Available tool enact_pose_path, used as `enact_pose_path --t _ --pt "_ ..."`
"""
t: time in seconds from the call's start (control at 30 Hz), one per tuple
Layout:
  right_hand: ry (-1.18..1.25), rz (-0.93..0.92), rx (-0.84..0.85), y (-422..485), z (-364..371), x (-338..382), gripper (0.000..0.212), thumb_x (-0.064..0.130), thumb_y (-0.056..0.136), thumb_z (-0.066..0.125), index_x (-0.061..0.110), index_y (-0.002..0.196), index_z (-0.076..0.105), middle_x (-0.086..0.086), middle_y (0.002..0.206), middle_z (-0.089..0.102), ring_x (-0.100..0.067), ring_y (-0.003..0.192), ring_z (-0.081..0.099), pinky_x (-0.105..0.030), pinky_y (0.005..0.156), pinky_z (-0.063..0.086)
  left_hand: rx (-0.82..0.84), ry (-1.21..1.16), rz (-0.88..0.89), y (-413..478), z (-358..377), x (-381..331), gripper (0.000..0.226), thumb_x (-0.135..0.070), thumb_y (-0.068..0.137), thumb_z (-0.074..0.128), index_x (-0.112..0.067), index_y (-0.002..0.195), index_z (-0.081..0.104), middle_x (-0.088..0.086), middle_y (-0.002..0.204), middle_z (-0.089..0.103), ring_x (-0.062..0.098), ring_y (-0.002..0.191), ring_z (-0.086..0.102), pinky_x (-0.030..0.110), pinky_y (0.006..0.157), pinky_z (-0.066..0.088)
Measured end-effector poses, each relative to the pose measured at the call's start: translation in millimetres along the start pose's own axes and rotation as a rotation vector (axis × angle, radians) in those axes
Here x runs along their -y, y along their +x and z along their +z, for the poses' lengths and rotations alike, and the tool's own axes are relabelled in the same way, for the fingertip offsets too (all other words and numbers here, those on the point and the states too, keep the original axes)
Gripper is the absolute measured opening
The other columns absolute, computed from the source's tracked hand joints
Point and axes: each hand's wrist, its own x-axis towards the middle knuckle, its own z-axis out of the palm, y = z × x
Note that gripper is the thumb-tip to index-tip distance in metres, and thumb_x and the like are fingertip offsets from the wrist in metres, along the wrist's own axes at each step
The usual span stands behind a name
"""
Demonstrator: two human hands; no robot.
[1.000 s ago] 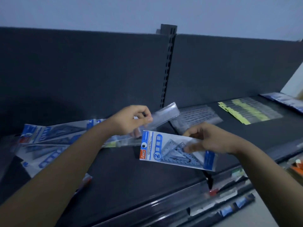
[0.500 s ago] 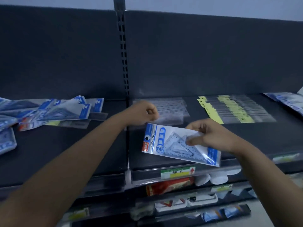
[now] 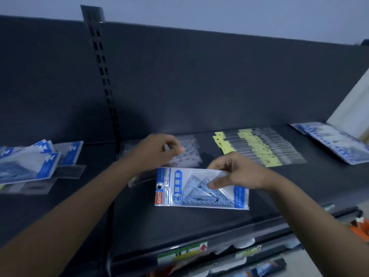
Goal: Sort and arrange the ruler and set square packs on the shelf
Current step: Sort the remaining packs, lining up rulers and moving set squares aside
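Shelf front edge (image 3: 229, 226) carries a green/red price label (image 3: 182, 251). Just behind it, the set square pack (image 3: 191, 188) is over the shelf, blue header to the left. Right hand (image 3: 241, 172) pinches its upper right part, thumb on the front, fingers behind the top edge. Left hand (image 3: 155, 150) is over the clear ruler packs (image 3: 189, 156), fingers curled and blurred; can't tell if it grips one. Yellow-tagged ruler packs (image 3: 257, 148) lie right of those. More blue packs far right (image 3: 331, 140), and a loose pile far left (image 3: 28, 164).
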Motion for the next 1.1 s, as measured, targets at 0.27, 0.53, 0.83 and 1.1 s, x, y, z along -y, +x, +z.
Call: enact_pose_path --t 0.27,0.53,0.83,1.1 --pt "0.049 0.017 -0.176 -37 -83 -26 0.013 -0.001 0.070 0.079 0.006 0.077 0.070 -0.004 0.072 0.072 -0.011 0.063 0.065 -0.019 0.058 0.049 0.515 -0.038 0.139 64 44 -93 0.016 -0.030 0.086 0.071 -0.015 0.085 0.066 0.011 0.091 0.069 0.017 0.078 0.062 0.035 0.075 0.049" --pt "-0.003 0.085 -0.524 -128 -206 -109 0.013 0.013 0.068 0.084 0.015 0.074 0.072 -0.002 0.077 0.073 -0.011 0.071 0.067 -0.022 0.064 0.049 0.491 -0.166 0.137 149 139 -197 0.014 -0.025 0.085 0.072 -0.015 0.092 0.065 0.003 0.093 0.075 0.016 0.077 0.071 0.026 0.066 0.054" --pt "0.021 0.076 -0.586 -195 -384 -262 0.043 0.015 0.058 0.089 0.022 0.095 0.069 0.004 0.096 0.072 -0.011 0.079 0.070 -0.026 0.063 0.057 0.304 -0.122 0.057 246 308 -315 0.027 -0.033 0.080 0.076 -0.021 0.102 0.065 0.007 0.101 0.071 0.023 0.094 0.066 0.023 0.076 0.049" --pt "-0.493 0.055 -0.490 -200 -448 -324 0.064 0.025 0.069 0.083 0.024 0.126 0.053 -0.001 0.128 0.053 -0.015 0.106 0.050 -0.019 0.087 0.036 0.145 0.248 -0.118 273 387 -354 0.041 -0.048 0.084 0.066 -0.023 0.116 0.059 -0.005 0.116 0.058 0.011 0.100 0.055 0.030 0.088 0.044"
